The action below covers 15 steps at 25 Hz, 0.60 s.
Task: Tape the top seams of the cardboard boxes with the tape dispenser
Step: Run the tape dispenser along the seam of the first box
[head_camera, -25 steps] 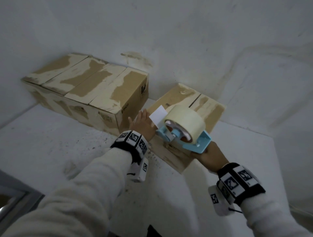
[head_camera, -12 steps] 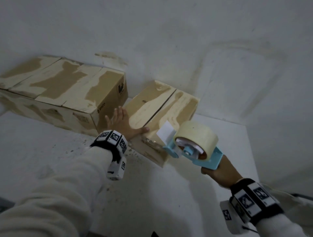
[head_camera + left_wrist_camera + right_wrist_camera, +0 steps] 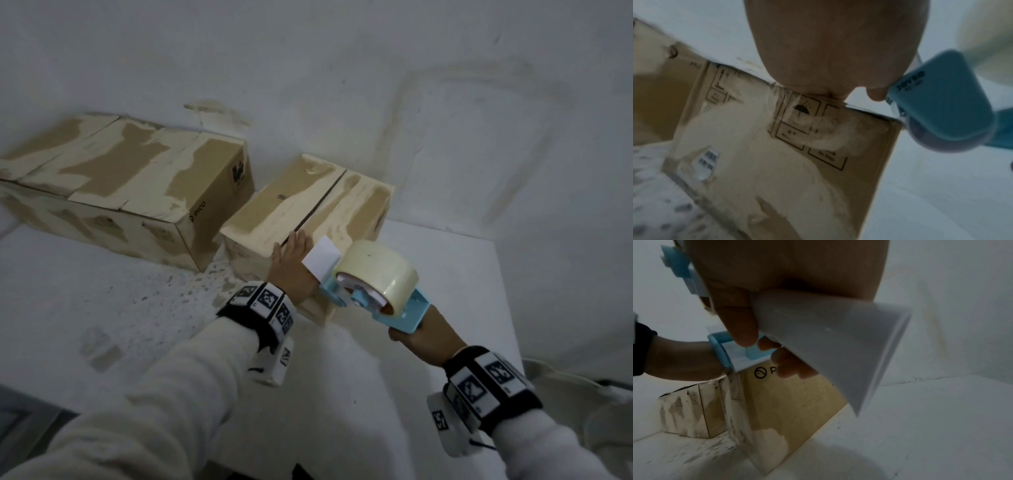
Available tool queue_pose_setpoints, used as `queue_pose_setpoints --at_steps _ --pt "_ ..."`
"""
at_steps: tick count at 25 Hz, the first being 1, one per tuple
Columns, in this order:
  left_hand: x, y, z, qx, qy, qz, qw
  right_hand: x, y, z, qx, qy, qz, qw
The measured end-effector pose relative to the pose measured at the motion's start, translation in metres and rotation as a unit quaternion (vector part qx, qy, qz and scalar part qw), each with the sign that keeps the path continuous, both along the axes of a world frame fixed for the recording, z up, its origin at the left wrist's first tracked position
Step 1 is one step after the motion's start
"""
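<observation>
A small cardboard box (image 3: 274, 205) stands by the wall, its dark top seam (image 3: 320, 204) running away from me. My left hand (image 3: 290, 255) rests with straight fingers over the near top edge at the seam's end; its palm (image 3: 828, 48) fills the left wrist view above the box front (image 3: 766, 154). My right hand (image 3: 423, 330) grips the handle of the blue tape dispenser (image 3: 404, 308). The tape roll (image 3: 376, 270) and a white tab (image 3: 320, 257) hover just right of the left hand, at the box's near edge. My fingers (image 3: 740, 324) curl round the white handle (image 3: 828, 340).
A longer cardboard box (image 3: 120, 178) lies to the left against the wall, close beside the small one. Both stand on a white table (image 3: 428, 394) with speckled debris (image 3: 191, 291) in front of them. White walls close off the back and right.
My left hand slid from the box's left corner to the near edge at the seam. The dispenser moved in beside it, close to the box's near edge.
</observation>
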<state>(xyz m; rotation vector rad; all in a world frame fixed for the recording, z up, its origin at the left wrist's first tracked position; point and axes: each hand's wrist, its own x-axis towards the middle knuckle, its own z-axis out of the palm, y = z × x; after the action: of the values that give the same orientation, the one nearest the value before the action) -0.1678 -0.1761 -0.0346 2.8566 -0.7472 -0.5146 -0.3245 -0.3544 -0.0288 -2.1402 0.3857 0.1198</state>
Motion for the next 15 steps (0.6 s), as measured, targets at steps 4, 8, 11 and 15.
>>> queue_pose_setpoints --at_steps 4,8,11,15 --pt "0.0 0.001 -0.001 0.005 -0.003 -0.007 1.0 -0.003 -0.002 0.0 0.001 -0.009 0.01 1.0" --pt "-0.001 -0.002 -0.003 0.022 -0.022 0.0 1.0 -0.015 -0.012 0.003 0.004 -0.017 0.007 1.0" --pt "-0.001 -0.002 -0.004 0.019 -0.033 -0.011 0.999 -0.032 -0.021 -0.002 0.01 -0.002 0.001 1.0" --pt "-0.004 0.0 -0.007 0.005 -0.063 -0.012 0.998 -0.034 -0.022 -0.012 0.004 0.008 -0.019 1.0"
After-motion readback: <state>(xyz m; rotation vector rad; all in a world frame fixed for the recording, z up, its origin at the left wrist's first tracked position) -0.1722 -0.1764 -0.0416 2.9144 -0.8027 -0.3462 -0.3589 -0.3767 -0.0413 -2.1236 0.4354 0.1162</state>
